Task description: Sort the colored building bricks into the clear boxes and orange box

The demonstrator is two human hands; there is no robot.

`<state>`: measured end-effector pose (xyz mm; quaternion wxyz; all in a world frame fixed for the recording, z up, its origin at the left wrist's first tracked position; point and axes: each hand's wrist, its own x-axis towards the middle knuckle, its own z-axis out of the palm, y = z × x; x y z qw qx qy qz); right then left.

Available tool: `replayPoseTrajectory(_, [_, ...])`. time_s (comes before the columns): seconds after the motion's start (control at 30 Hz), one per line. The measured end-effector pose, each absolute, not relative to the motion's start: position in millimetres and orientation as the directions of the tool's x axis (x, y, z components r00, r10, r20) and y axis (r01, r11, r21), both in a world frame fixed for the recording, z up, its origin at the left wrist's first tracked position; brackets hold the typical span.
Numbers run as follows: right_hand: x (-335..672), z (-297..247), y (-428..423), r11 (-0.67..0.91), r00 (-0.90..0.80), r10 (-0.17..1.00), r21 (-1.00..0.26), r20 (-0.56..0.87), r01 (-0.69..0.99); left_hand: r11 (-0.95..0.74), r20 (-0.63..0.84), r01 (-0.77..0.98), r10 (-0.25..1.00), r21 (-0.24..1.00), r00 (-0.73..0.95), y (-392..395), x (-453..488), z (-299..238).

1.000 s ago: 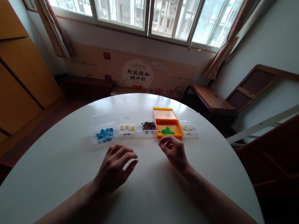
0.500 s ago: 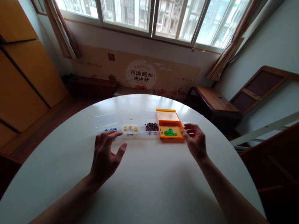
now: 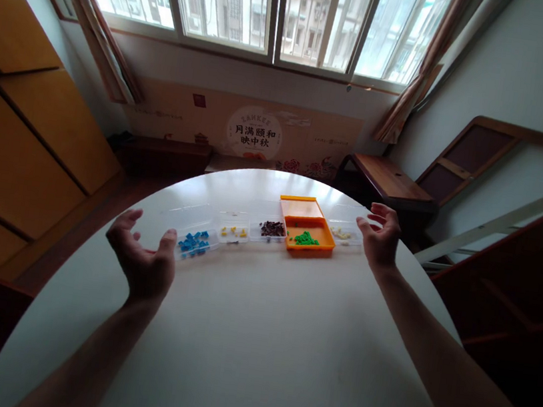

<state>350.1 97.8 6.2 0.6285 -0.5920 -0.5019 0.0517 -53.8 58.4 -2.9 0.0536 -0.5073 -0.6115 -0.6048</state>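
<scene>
My left hand (image 3: 146,253) is raised at the left end of a row of small open boxes, its fingers curved and apart with nothing in them. Nearest to it is a clear box (image 3: 215,244) with small blue pieces (image 3: 194,242). To the right follow yellow pieces (image 3: 233,231) and dark brown pieces (image 3: 272,229) in clear boxes, then an orange box (image 3: 310,249) with green pieces (image 3: 306,238). At the right end, a clear box holds pale pieces (image 3: 342,234). Beside it my right hand (image 3: 381,236) is held up, thumb and fingers apart, holding nothing.
The boxes stand with their lids tipped back on a round white table (image 3: 253,336). Behind the table are a wooden bench (image 3: 389,178), a printed banner (image 3: 256,130) and a barred window. A wooden cabinet (image 3: 9,160) stands at the left.
Both hands have moved outward, the left one to the left off the blue pieces, the right one to the right away from the orange box. The blue and pale pieces are now uncovered.
</scene>
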Motion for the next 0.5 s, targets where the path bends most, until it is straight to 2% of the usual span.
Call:
replayPoseTrajectory(0.1, [350.2, 4.6, 95.0, 0.309, 0.464, 0.662, -0.779, 0.588, 0.546, -0.262, 0.683, 0.669, 0.532, 0.695, -0.501, 58.2, -53.0, -3.9])
replayPoseTrajectory(0.23, [346.0, 2.3, 87.5, 0.338, 0.418, 0.671, -0.754, 0.612, 0.563, -0.340, 0.758, 0.713, 0.504, 0.614, -0.413, 53.7, -45.2, -0.5])
replayPoseTrajectory(0.37, [346.8, 3.9, 84.0, 0.361, 0.360, 0.676, -0.715, 0.643, 0.599, -0.400, 0.843, 0.790, 0.473, 0.465, -0.257, 49.2, -38.5, 3.0])
replayPoseTrajectory(0.5, [358.4, 13.0, 90.9, 0.360, 0.321, 0.652, -0.652, 0.687, 0.667, -0.461, 0.919, 0.864, 0.395, 0.204, -0.006, 44.0, -33.1, 8.4])
